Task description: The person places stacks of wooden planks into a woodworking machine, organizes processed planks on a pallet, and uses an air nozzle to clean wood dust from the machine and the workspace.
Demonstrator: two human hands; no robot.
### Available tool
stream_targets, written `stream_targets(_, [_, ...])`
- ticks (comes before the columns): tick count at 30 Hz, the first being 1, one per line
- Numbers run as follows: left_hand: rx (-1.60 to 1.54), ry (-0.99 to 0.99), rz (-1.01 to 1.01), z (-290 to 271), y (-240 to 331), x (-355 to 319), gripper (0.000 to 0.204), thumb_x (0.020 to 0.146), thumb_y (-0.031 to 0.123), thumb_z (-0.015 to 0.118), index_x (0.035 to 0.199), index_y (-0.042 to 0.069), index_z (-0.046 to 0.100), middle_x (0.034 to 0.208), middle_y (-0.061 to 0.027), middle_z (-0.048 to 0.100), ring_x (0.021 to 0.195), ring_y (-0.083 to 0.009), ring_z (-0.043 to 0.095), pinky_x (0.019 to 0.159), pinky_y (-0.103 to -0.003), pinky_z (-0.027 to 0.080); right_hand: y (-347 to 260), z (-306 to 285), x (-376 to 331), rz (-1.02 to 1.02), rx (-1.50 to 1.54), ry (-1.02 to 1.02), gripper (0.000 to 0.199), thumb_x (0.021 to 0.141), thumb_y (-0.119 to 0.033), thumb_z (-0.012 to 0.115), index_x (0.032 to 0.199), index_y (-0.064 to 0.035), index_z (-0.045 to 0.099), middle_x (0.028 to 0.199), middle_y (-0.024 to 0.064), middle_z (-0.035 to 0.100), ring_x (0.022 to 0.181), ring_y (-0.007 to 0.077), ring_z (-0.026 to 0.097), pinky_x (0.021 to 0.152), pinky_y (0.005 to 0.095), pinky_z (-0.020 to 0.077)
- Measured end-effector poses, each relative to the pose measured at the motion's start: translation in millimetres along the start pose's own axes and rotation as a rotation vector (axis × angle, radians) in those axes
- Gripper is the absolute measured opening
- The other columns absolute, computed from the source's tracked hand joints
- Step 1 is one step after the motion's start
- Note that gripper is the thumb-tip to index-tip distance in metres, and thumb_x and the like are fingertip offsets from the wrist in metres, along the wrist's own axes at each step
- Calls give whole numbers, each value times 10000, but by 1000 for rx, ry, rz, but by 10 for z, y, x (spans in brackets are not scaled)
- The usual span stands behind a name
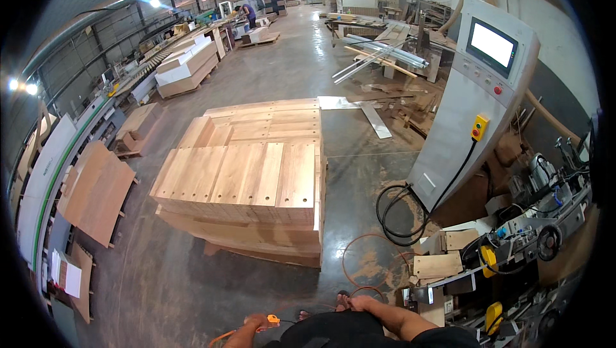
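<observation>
At the lower edge, my left hand (256,322) is closed around an orange air blow gun (273,319) with a thin dark nozzle pointing right. An orange hose (221,338) runs off below that hand. My right hand (360,302) is in front of my body, its fingers curled; whatever it may hold is too small to make out. Ahead of both hands, and apart from them, stands a large stack of wooden panels (247,175). Several panels have round holes along their near ends.
To the right stands a grey control cabinet (443,117) with a screen, black cable (410,239) at its foot. Machinery (513,258) fills the lower right. Orange hose (344,264) loops across the floor. Panel piles (99,191) line the left. A person (249,16) bends over work far off.
</observation>
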State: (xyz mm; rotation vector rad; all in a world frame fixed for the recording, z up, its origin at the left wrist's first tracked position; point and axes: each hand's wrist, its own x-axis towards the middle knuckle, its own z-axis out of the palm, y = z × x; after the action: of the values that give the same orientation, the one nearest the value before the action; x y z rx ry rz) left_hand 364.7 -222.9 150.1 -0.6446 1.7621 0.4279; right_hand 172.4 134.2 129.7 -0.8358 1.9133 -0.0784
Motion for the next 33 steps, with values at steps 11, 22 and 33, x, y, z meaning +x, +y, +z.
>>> stream_targets(11, [-198, -70, 403, -312, 826, 170, 628, 728, 671, 641, 551, 87, 496, 500, -26, 488, 426, -138, 520, 402, -279, 407, 919, 971, 860, 40, 1189, 320, 318, 911, -163, 403, 1084, 19, 599, 1026, 143, 637, 961, 288, 608, 855, 391, 477])
stream_targets(22, [-438, -229, 353, -500, 801, -236, 567, 760, 603, 665, 587, 93, 487, 505, 6, 474, 376, -91, 483, 339, -246, 393, 300, 277, 339, 40, 62, -23, 424, 874, -321, 461, 1158, -39, 600, 1244, 203, 548, 1135, 371, 537, 943, 491, 419])
stream_targets(33, [-379, -344, 101, -87, 333, 66, 522, 778, 585, 660, 639, 99, 528, 543, -8, 536, 415, -108, 517, 396, -237, 399, 669, 989, 1548, -296, 48, -76, 446, 885, -368, 449, 1235, -122, 576, 1279, 305, 467, 1198, 453, 447, 1009, 544, 340])
